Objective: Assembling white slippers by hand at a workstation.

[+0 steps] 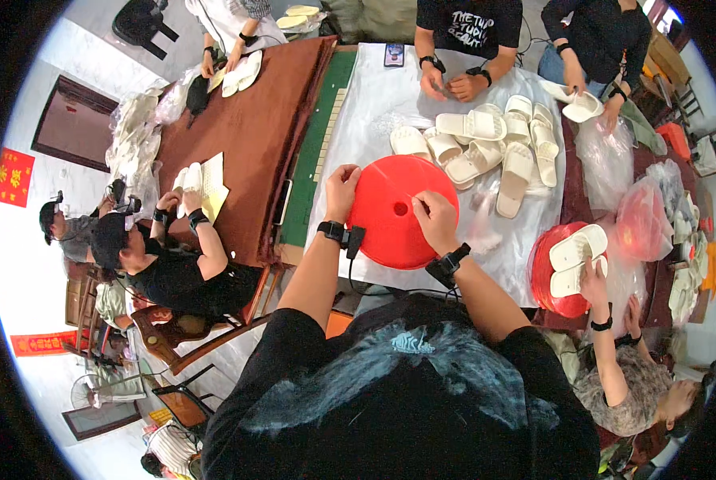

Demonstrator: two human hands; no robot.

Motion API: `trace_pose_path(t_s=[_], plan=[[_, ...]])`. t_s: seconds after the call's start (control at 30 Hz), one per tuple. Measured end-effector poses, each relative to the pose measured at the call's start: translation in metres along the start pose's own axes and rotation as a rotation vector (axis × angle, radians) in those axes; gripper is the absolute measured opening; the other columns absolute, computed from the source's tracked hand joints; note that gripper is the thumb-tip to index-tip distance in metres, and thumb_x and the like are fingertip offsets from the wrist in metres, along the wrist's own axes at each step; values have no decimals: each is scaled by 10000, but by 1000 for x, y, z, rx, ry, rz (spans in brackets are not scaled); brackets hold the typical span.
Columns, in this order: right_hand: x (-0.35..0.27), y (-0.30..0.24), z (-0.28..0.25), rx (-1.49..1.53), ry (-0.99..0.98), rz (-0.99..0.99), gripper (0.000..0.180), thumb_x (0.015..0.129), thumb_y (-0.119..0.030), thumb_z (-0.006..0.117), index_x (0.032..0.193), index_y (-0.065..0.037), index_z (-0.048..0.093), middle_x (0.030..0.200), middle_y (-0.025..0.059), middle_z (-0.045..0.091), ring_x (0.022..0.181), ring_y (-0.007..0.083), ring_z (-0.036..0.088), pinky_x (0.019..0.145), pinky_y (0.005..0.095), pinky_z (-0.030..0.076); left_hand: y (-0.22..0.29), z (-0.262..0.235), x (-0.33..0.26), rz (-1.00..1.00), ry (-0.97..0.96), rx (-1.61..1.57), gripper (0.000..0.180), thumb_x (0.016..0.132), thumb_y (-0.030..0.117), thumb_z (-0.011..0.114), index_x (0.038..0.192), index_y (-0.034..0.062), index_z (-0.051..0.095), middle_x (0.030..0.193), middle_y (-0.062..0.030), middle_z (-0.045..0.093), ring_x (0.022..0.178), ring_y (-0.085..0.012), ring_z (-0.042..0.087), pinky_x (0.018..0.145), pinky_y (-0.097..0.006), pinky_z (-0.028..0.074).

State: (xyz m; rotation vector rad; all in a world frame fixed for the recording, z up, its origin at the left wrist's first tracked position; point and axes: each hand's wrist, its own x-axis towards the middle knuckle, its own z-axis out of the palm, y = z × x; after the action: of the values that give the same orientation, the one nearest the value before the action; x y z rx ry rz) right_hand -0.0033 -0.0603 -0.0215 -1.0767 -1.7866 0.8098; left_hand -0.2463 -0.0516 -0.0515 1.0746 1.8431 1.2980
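A round red plastic stool top with a small hole in its middle is right in front of me. My left hand is at its upper left edge, fingers curled and pressed together. Over the right half of the disc, beside the hole, my right hand has thumb and fingertips pinched. What either hand holds, if anything, is too small to make out. Several cream slippers lie in a loose pile just beyond the disc, some overlapping.
Clear plastic sheeting covers the table. At right, a person's hand touches cream slippers on a red round stack. A phone lies at the far edge. People work across and at the brown table on the left.
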Motion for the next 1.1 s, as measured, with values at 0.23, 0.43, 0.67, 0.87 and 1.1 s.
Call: trace_pose_path(t_s=[0.23,0.43,0.67,0.87,1.1], plan=[[3,-1,0,21,29,46,101,885,-92,650,849,-2,626,768,145,617,716,304,614,651,366,479,18,5,-9,177,77,-16,286,939,101,609,1215,29,598,971,-148,699,897,-229,682,762,-326,536],[2,-3,3,28,12,130,104,887,-100,651,871,2,639,775,140,632,695,264,617,645,339,476,44,-3,-29,669,-26,323,531,904,90,652,1410,141,500,1025,-132,671,938,-266,639,861,-365,509],[2,-8,-5,-7,-124,96,126,888,-130,647,897,-3,648,816,158,646,749,293,629,669,367,488,58,2,-43,622,-587,210,353,877,82,677,1226,63,626,986,-155,674,925,-306,644,815,-393,518],[-7,-24,-15,96,-283,85,145,892,-150,631,898,-6,643,856,172,649,815,334,638,712,402,497,68,8,-38,626,-738,198,140,866,83,673,985,9,673,911,-157,681,863,-318,652,761,-392,520],[-2,-27,-40,70,-330,78,157,907,-161,619,949,-12,649,913,168,653,844,339,635,739,398,503,69,17,-39,543,-755,246,118,890,89,671,935,-20,664,853,-155,685,756,-265,669,686,-356,521]])
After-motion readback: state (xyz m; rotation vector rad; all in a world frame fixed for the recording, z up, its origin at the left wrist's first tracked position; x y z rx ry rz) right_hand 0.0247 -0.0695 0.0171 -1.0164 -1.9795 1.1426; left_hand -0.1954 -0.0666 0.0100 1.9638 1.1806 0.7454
